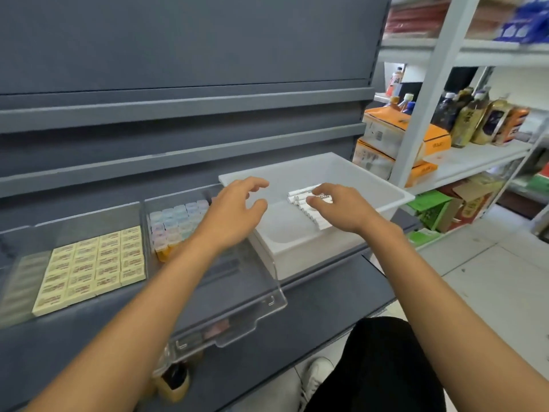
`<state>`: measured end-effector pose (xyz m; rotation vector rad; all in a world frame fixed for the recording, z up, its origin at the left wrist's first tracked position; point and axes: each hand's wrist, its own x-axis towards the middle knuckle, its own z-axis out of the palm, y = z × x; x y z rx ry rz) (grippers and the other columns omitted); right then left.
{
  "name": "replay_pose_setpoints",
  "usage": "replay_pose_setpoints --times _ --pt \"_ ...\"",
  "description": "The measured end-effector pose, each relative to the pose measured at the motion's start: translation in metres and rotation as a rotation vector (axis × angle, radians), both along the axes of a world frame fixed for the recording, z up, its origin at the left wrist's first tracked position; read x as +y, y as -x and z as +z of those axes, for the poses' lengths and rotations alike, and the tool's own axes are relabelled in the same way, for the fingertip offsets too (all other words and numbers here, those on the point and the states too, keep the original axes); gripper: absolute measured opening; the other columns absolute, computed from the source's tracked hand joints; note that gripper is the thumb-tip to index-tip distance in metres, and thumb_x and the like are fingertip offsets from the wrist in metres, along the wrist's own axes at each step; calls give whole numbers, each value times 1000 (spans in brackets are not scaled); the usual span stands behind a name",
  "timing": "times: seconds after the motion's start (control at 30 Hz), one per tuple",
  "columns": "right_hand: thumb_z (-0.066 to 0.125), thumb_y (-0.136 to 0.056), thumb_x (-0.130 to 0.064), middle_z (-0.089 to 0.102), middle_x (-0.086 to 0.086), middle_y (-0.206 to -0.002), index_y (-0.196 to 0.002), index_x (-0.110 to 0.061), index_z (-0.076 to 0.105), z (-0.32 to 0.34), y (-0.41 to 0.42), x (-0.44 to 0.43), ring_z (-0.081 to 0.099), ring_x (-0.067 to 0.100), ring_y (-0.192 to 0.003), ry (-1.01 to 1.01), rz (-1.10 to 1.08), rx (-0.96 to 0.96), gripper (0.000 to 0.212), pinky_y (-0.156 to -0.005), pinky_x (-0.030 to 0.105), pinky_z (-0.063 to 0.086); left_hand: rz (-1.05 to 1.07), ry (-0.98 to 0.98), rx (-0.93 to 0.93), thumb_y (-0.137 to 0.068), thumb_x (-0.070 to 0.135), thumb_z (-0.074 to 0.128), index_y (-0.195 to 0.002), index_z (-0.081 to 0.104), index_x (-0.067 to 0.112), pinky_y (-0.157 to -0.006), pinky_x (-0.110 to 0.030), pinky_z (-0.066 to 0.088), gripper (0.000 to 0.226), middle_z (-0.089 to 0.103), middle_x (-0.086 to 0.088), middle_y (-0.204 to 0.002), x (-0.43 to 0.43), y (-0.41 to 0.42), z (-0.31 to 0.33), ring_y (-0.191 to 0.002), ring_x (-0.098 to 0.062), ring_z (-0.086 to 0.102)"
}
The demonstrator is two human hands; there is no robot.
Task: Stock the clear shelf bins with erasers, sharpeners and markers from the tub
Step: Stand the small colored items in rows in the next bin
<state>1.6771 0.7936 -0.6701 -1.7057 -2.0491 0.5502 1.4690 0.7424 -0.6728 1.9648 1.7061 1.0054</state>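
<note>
A white plastic tub (383,200) sits on the grey shelf at right, holding a row of white markers (307,208). My right hand (341,208) is inside the tub, its fingertips curled over the top markers. My left hand (237,212) hovers over the tub's left rim, fingers spread and holding nothing. To the left stand clear bins: one (17,248) with rows of cream erasers (92,263), another with pastel sharpeners (178,218). In front of the sharpeners, the same bin's clear lip (252,304) holds nothing.
The grey shelf (326,307) ends at right, where white racking (463,162) carries bottles and orange boxes. Grey shelf ledges run above the bins. A dark bottle (175,379) stands on the level below. My leg and shoe show at the bottom.
</note>
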Motion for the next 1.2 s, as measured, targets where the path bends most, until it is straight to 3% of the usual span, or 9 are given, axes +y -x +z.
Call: replay_pose_setpoints --times 0.13,0.23,0.33,0.5,0.7,0.9,0.97,1.07,1.2 --pt "53 -95 -44 52 4 -141 -137 -22 53 -11 -20 18 41 30 -130 -6 15 -129 48 -104 37 36 2 23 233 -99 27 49 -134 52 34 -107 -34 22 36 48 5 -142 24 -12 1 -135 -19 39" --pt "59 -92 -39 54 6 -139 -137 -22 52 -14 -23 37 45 31 -127 -12 32 -135 49 -99 34 37 65 41 283 -99 26 48 -135 51 33 -106 -34 18 37 46 3 -145 50 -14 3 -138 -21 34" --pt "59 -92 -38 54 6 -137 -136 -22 52 -17 -17 58 46 29 -125 -12 53 -102 47 -96 32 38 14 92 325 -98 23 52 -134 53 30 -110 -37 29 37 47 0 -142 79 -9 0 -134 -23 42" --pt "59 -93 -38 58 4 -131 -130 -24 55 -37 4 85 51 20 -116 3 75 45 41 -84 27 37 -125 271 482 -96 24 59 -132 55 30 -93 -28 43 37 56 2 -133 126 -6 -12 -108 -14 55" --pt "58 -93 -42 56 -2 -136 -133 -30 53 -37 20 111 50 18 -125 35 199 -4 43 -94 29 40 -221 713 857 -90 40 66 -140 46 34 -107 -40 40 55 49 6 -138 176 -6 -31 -124 -21 49" --pt "58 -93 -42 55 -6 -134 -131 -32 54 -47 -10 126 49 10 -116 171 160 -39 40 -88 20 30 -249 812 1175 -85 25 68 -144 32 24 -90 -40 49 69 36 -4 -139 193 -19 -59 -111 -29 54" --pt "57 -93 -43 54 -11 -133 -130 -34 54 -48 -14 128 45 2 -108 172 189 -3 38 -89 18 29 -264 828 1210 -84 15 65 -137 42 18 -79 -37 50 59 40 -7 -136 194 -19 -60 -104 -29 57" --pt "55 -93 -46 54 -17 -129 -128 -38 54 -47 -22 134 45 0 -108 168 206 13 36 -89 20 31 -335 865 1163 -82 21 64 -119 61 14 -65 -31 46 38 63 -8 -119 195 -20 -60 -85 -25 60" --pt "54 -92 -48 58 -16 -123 -125 -38 57 -43 -42 143 53 8 -112 111 164 -6 34 -87 24 40 -559 838 809 -92 35 53 -103 62 21 -77 -32 52 19 70 4 -96 185 -51 -47 -88 -20 67"
